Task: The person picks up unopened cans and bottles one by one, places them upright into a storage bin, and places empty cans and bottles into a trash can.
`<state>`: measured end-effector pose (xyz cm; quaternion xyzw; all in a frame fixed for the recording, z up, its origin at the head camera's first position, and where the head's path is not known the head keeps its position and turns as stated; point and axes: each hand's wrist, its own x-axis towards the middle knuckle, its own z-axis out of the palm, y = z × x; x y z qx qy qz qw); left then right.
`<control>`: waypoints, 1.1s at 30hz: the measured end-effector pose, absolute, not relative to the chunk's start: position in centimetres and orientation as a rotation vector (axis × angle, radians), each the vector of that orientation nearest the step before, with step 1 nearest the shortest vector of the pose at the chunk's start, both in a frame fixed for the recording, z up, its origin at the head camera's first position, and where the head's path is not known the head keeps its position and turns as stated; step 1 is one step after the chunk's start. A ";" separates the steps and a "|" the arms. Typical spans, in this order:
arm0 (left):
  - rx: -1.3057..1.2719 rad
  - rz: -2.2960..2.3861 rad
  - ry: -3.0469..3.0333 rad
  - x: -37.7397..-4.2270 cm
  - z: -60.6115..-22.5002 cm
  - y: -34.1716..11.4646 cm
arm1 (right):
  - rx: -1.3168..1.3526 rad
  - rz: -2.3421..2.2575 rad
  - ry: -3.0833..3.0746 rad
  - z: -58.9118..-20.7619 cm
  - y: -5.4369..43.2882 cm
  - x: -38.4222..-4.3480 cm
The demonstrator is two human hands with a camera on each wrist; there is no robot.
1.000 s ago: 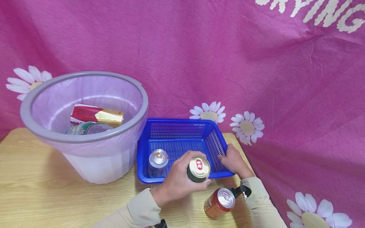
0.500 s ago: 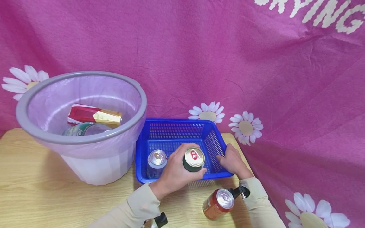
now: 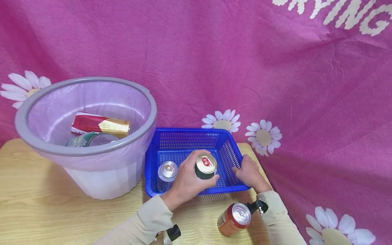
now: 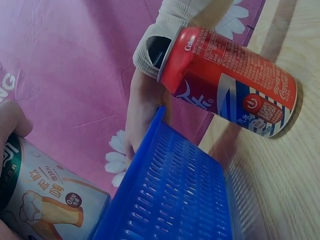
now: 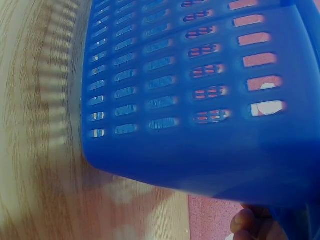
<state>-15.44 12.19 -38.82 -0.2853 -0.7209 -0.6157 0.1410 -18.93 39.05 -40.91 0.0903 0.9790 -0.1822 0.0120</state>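
My left hand [image 3: 188, 182] grips a drink can [image 3: 206, 165] with a gold lid and a red pull tab, held upright over the inside of the blue plastic basket [image 3: 225, 189]. That can's white side, with a dark green band, shows in the left wrist view. With my right hand [image 3: 249, 174] I hold the basket's right rim, thumb inside; in the right wrist view its fingertips [image 5: 247, 225] lie below the basket's edge. A silver-topped can [image 3: 167, 173] stands in the basket's front left corner. Whether the gripped can touches the basket floor is hidden.
A red Coca-Cola can [image 3: 233, 220] stands on the wooden table [image 3: 46, 211] by my right wrist. At left, a lined bin [image 3: 101, 183] contains a red-and-gold can [image 3: 101, 123] and a green-labelled bottle [image 3: 90, 139]. A pink cloth [image 3: 183, 61] hangs behind.
My left hand has carried the gold-lidded can slightly left and away from me, farther over the basket. The right hand keeps its hold on the rim; the view has shifted slightly.
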 end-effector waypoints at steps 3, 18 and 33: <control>-0.827 -1.773 -2.112 -15.5 -38.9 12.2 | 0.276 -0.569 3.054 -40.9 39.1 -18.9; -0.837 -1.767 -2.245 -15.8 -39.3 12.1 | 0.261 -0.546 3.061 -40.8 39.1 -18.9; -0.787 -1.792 -2.262 -16.1 -39.9 12.0 | 0.246 -0.530 3.089 -40.7 39.0 -18.9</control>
